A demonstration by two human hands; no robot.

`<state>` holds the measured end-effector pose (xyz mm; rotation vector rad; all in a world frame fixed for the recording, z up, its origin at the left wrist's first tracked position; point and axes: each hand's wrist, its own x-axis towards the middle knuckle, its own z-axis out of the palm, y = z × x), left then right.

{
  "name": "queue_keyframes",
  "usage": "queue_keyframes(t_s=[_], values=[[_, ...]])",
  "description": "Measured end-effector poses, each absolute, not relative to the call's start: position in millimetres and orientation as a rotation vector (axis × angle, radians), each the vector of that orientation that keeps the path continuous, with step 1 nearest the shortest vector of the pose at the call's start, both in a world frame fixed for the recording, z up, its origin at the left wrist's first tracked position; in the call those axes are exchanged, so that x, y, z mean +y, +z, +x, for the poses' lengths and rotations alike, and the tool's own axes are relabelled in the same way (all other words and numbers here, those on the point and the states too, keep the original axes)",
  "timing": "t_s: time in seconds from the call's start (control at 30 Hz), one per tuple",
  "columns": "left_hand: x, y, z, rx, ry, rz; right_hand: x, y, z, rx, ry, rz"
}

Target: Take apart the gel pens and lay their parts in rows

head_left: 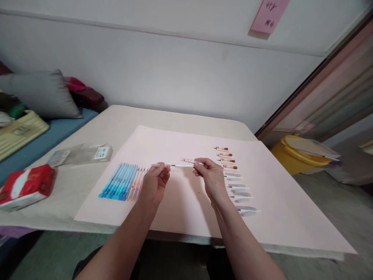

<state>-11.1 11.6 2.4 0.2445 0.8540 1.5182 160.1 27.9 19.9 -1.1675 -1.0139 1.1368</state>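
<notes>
Over a pale pink sheet [180, 210] on the table, my left hand [155, 183] pinches a clear pen barrel [159, 165] at its left end. My right hand [210, 175] pinches the other end of a thin white refill [182, 166] that bridges the gap between the two hands, along with a pinkish pen piece [189, 160]. A row of blue pens [120, 181] and a few clear pinkish ones [139, 179] lies left of my left hand. To the right of my right hand lies a column of small pen parts [231, 175], brown-tipped at the top and grey lower down.
A clear plastic packet [83, 153] and a red tissue pack [26, 186] lie on the table's left part. A grey pillow [40, 93] and a yellowish box [19, 132] rest on a blue bed at left. A yellow bucket [294, 155] stands on the floor at right.
</notes>
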Motion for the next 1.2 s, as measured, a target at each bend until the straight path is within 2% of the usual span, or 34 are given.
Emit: queue_keyframes(t_s=[0.47, 0.8, 1.2], values=[[-1, -2, 16, 0.877, 1.353, 0.315, 21, 10, 137, -0.984, 1.149, -1.186], [-1, 4, 14, 0.907, 1.390, 0.276, 19, 13, 135, -1.181, 1.208, -1.259], [-2, 2, 16, 0.931, 1.374, 0.347, 19, 8, 133, -1.118, 1.310, -1.222]])
